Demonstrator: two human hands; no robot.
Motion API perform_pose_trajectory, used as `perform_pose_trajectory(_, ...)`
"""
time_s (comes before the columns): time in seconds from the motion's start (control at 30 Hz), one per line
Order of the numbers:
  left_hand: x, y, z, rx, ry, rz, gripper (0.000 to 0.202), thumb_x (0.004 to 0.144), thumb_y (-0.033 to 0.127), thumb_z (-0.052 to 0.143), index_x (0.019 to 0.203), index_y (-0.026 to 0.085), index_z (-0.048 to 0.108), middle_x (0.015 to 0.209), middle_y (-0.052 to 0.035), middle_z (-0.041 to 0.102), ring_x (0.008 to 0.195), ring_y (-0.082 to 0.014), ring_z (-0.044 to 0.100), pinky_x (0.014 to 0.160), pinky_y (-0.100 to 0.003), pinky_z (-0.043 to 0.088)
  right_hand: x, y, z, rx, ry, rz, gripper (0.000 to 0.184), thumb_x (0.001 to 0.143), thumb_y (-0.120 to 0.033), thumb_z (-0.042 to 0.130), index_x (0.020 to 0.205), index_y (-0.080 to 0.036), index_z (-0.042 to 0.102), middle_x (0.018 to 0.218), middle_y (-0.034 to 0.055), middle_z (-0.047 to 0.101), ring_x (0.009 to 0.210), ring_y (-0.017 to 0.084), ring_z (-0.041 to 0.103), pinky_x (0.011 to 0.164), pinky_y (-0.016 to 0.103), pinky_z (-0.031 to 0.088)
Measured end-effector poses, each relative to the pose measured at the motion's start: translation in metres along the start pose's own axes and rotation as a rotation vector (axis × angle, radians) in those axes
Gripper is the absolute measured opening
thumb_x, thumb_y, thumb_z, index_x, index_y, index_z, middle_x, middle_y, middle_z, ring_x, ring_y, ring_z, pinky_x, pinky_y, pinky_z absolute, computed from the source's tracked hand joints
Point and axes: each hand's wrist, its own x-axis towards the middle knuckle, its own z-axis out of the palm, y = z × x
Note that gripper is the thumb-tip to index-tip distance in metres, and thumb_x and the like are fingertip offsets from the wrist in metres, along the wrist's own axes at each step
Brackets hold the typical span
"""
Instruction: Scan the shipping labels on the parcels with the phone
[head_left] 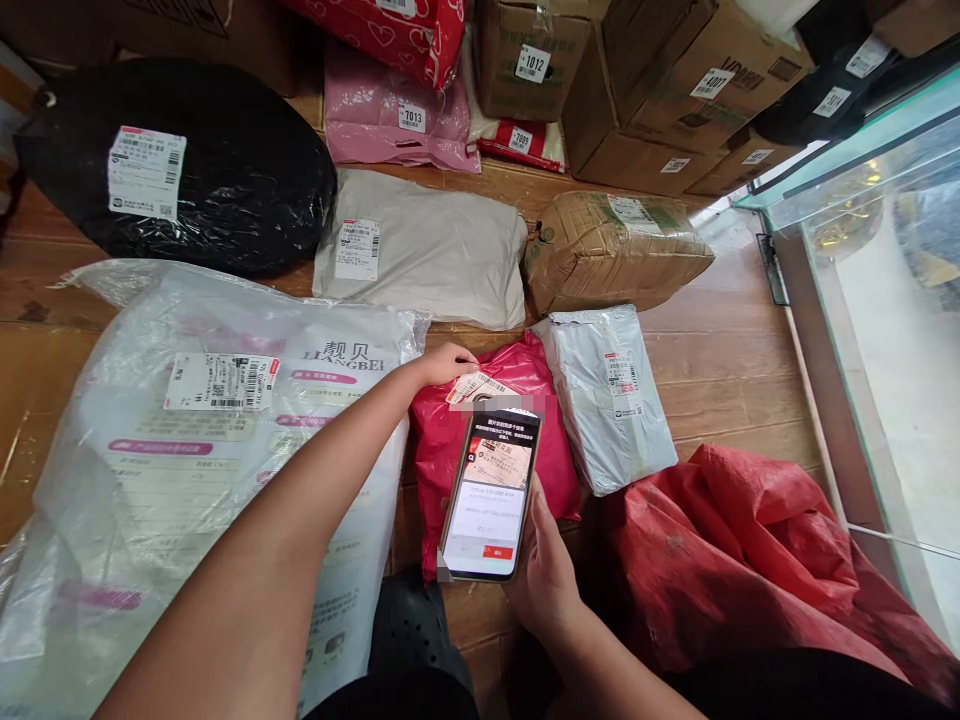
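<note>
My right hand (546,560) is wrapped around a smartphone (484,510), held upright over a magenta plastic mailer bag (551,420). The phone's lit screen displays a picture of a label, lines of text and a red button. At the top left of the mailer bag, my left hand (448,364) has its fingers bent and closed on the bag, beside a white shipping label (480,388). The phone hides the lower middle of the bag. Just to the right lies a silver-grey parcel (600,400) with a label.
A large clear-wrapped package (187,500) lies at left. Behind are a black bag (240,170), a pale grey mailer (442,245) and a taped carton (615,250). Numbered boxes (652,80) line the back. A red sack (750,560) and glass case (862,350) stand right.
</note>
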Motion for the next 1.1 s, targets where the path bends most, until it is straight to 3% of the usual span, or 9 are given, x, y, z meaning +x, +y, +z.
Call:
perform_pose_trajectory(0.23,0.002,-0.002,0.001,-0.009,-0.002,0.016,0.049,0.074,0.05,0.062,0.104,0.013,0.074,0.11,-0.0113,0.075,0.097,-0.0238,0.067,0.089,-0.034,0.05,0.001,-0.006,0.0,-0.025,-0.037,0.012,0.067,0.085,-0.05,0.065,0.145,-0.034,0.044,0.14,0.0027,0.062,0.13,0.029,0.057,0.107,0.048,0.047)
perform_pose_trajectory(0.43,0.005,-0.007,0.002,-0.019,0.002,0.026,0.048,0.074,0.05,0.062,0.102,0.014,0.075,0.105,-0.0097,0.076,0.092,-0.0217,0.067,0.087,-0.032,0.05,0.0,-0.007,-0.006,-0.09,-0.085,0.061,0.09,0.067,-0.022,0.078,0.147,-0.036,0.039,0.129,0.0021,0.069,0.113,0.03,0.067,0.098,0.046,0.054)
perform_pose_trajectory(0.67,0.005,-0.006,0.003,-0.05,0.032,0.009,0.043,0.071,0.047,0.067,0.098,0.015,0.076,0.098,-0.0082,0.077,0.086,-0.0211,0.067,0.085,-0.033,0.05,0.004,-0.007,-0.005,-0.189,-0.082,-0.016,0.068,0.086,-0.029,0.068,0.146,-0.034,0.039,0.132,0.0031,0.066,0.115,0.026,0.066,0.102,0.043,0.051)
perform_pose_trajectory(0.77,0.003,-0.006,0.005,-0.091,0.069,0.005,0.04,0.071,0.046,0.067,0.095,0.016,0.077,0.095,-0.0076,0.078,0.085,-0.0217,0.067,0.082,-0.033,0.051,0.004,-0.007,-0.009,-0.193,-0.097,0.003,0.072,0.081,-0.028,0.072,0.145,-0.034,0.039,0.126,0.0028,0.069,0.112,0.026,0.067,0.101,0.044,0.052)
perform_pose_trajectory(0.9,-0.006,0.001,0.01,-0.172,0.223,0.029,0.039,0.075,0.048,0.064,0.095,0.016,0.075,0.1,-0.0083,0.076,0.091,-0.0215,0.068,0.086,-0.034,0.051,0.003,-0.005,-0.017,-0.204,-0.115,0.039,0.08,0.071,-0.02,0.077,0.142,-0.033,0.042,0.125,0.0029,0.07,0.113,0.028,0.067,0.101,0.045,0.052)
perform_pose_trajectory(1.1,-0.023,0.014,0.008,-0.22,0.606,0.131,0.03,0.083,0.038,0.057,0.098,0.015,0.07,0.102,-0.0085,0.073,0.093,-0.0171,0.065,0.09,-0.031,0.049,0.01,-0.008,-0.022,-0.188,-0.148,0.038,0.081,0.062,-0.014,0.078,0.136,-0.032,0.049,0.129,0.0028,0.068,0.119,0.029,0.064,0.103,0.044,0.05)
